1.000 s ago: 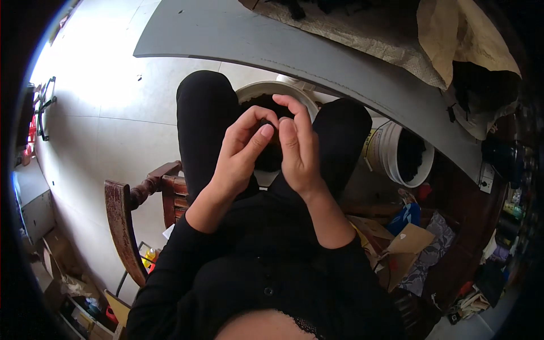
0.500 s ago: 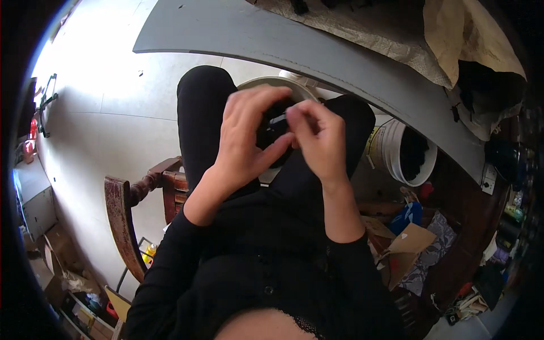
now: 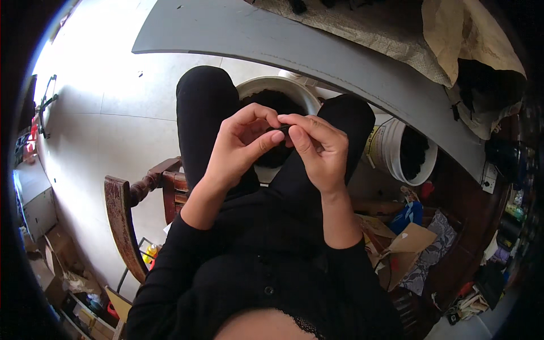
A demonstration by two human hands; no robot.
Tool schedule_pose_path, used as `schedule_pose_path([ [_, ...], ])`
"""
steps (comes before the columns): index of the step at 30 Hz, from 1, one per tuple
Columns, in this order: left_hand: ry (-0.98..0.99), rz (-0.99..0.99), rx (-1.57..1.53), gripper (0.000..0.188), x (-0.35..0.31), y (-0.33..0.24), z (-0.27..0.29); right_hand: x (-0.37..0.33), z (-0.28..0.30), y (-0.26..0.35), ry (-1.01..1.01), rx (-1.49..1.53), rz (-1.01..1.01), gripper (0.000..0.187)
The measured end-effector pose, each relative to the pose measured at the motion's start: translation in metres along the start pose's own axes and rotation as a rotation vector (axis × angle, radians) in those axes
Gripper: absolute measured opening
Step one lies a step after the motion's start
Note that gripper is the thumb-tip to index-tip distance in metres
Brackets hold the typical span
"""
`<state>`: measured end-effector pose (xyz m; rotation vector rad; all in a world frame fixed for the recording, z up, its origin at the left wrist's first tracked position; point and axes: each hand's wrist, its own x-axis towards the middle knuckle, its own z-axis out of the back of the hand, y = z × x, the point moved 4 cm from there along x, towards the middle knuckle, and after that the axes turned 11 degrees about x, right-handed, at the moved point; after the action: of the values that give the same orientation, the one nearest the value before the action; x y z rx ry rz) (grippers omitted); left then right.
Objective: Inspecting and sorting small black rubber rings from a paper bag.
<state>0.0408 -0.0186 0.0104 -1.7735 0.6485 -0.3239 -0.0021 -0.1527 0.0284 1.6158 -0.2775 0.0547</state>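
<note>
Between my fingertips is a small black piece (image 3: pixel 281 130), mostly covered, so its kind does not show. My left hand (image 3: pixel 242 144) pinches it from the left with thumb and fingers. From the right, my right hand (image 3: pixel 320 148) pinches the same piece, and the fingers of both hands meet over it. Just below and beyond the hands, a pale round bucket (image 3: pixel 309 97) stands between my knees. Dark black contents (image 3: pixel 272 101) fill much of it, partly hidden by my hands.
A grey tabletop (image 3: pixel 317 62) crosses beyond my knees, with a woven sack (image 3: pixel 408 51) on it. Right of my knee, a white bucket (image 3: pixel 391 147) lies tipped with black pieces inside. An opened cardboard box (image 3: pixel 413 243) is at lower right, a wooden chair (image 3: pixel 122 209) at left.
My hands were blurred and slightly apart, the left one raised over the bucket. Now the left has come down, and both hands meet on the small black piece.
</note>
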Motion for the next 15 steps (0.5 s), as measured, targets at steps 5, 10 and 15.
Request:
schedule_pose_path([
  [5,-0.09,-0.066,-0.051,0.014,0.0,0.009,-0.005,-0.004,-0.012,0.005,-0.074,-0.188,0.135,0.015],
  [10,-0.102,-0.126,-0.106,0.012,0.0,0.015,-0.001,-0.007,-0.019,0.007,-0.119,-0.328,0.274,0.014],
  [15,-0.172,-0.044,-0.313,0.011,0.007,0.023,0.017,0.039,-0.015,0.006,-0.007,-0.501,0.389,0.014],
])
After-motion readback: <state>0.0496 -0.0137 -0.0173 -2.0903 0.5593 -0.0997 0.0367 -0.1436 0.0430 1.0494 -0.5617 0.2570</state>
